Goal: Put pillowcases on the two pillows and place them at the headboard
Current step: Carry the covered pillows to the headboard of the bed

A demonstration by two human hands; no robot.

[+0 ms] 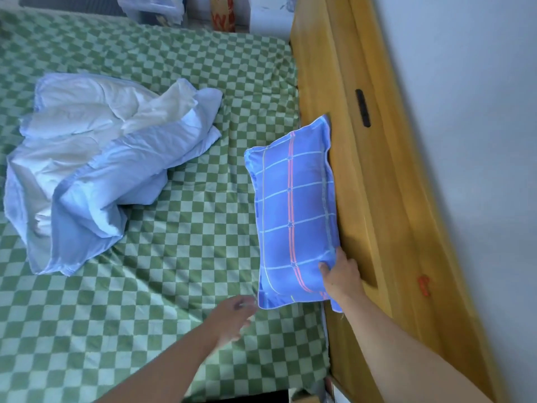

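Note:
A pillow in a blue checked pillowcase (pixel 293 210) lies on the bed against the wooden headboard (pixel 366 181). My right hand (pixel 341 274) grips the pillow's near corner beside the headboard, thumb on top. My left hand (pixel 232 315) hovers just left of the pillow's near edge, fingers loosely curled and blurred, holding nothing. A second pillow is not clearly in view.
A crumpled light blue and white duvet (pixel 96 167) lies on the left of the green checked sheet (pixel 162 271). Boxes and a bag (pixel 222 13) stand beyond the bed's far side. A grey wall (pixel 465 112) runs behind the headboard.

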